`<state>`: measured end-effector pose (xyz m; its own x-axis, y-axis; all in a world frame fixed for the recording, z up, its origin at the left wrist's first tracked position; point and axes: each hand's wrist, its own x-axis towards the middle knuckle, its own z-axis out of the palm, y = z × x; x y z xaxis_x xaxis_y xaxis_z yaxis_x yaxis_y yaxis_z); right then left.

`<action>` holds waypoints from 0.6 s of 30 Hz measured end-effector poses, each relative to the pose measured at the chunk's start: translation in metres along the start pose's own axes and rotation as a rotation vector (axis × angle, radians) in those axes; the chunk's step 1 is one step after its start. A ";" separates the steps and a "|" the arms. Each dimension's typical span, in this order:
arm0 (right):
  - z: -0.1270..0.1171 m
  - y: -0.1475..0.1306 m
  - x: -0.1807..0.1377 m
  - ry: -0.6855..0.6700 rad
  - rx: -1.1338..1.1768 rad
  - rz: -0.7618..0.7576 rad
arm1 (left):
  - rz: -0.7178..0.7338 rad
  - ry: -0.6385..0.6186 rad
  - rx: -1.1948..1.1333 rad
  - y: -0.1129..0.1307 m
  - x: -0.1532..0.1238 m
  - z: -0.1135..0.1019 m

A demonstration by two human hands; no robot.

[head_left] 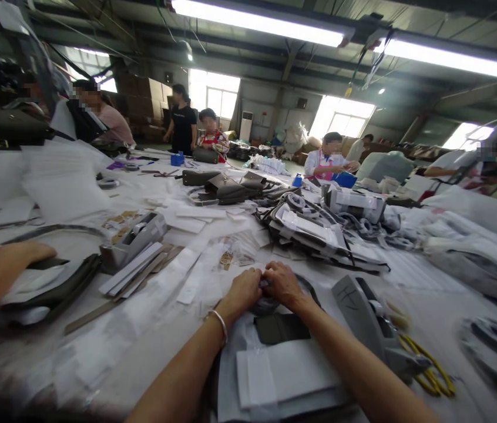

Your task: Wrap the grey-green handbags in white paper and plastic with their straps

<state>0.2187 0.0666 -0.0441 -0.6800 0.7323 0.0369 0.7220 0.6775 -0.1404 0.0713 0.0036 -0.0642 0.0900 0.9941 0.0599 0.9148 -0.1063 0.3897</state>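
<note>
In front of me lies a bag [239,346] covered in pale sheeting, with a white padded sheet [292,370] taped on its front and a dark olive flap [281,329] showing. At its top edge my left hand [245,289] and my right hand [282,283] meet, fingers closed on a grey-wrapped strap [266,304]. Their fingertips hide much of the strap. Close to my right forearm stands a grey tape dispenser [358,311]. Beyond it lie scissors with yellow handles [433,376].
A co-worker's hand [39,252] rests over another bag [76,282] at left. Nearby are a second tape dispenser [138,238] and cardboard strips [143,267]. Wrapped bags [310,226] are piled ahead. A coiled strap [495,338] lies right. Several people work across the table.
</note>
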 end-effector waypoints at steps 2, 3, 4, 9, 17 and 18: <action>-0.003 0.001 -0.001 -0.008 -0.009 -0.026 | 0.004 -0.014 0.022 0.004 -0.002 0.000; -0.004 0.002 -0.001 -0.025 -0.004 -0.038 | 0.007 -0.024 0.034 0.006 -0.002 -0.001; -0.004 0.004 -0.001 -0.046 0.004 -0.046 | 0.008 -0.037 0.047 0.008 -0.003 -0.002; 0.005 0.007 -0.001 -0.084 0.052 0.007 | 0.028 -0.131 0.115 0.016 -0.001 -0.013; 0.002 0.005 -0.001 -0.086 0.136 0.126 | 0.041 -0.204 0.252 0.019 0.012 -0.026; -0.001 0.006 0.000 -0.109 0.152 0.124 | 0.044 -0.199 0.261 0.017 0.013 -0.026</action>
<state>0.2233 0.0706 -0.0437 -0.6031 0.7919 -0.0959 0.7789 0.5587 -0.2850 0.0782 0.0138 -0.0331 0.1836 0.9757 -0.1197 0.9760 -0.1665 0.1402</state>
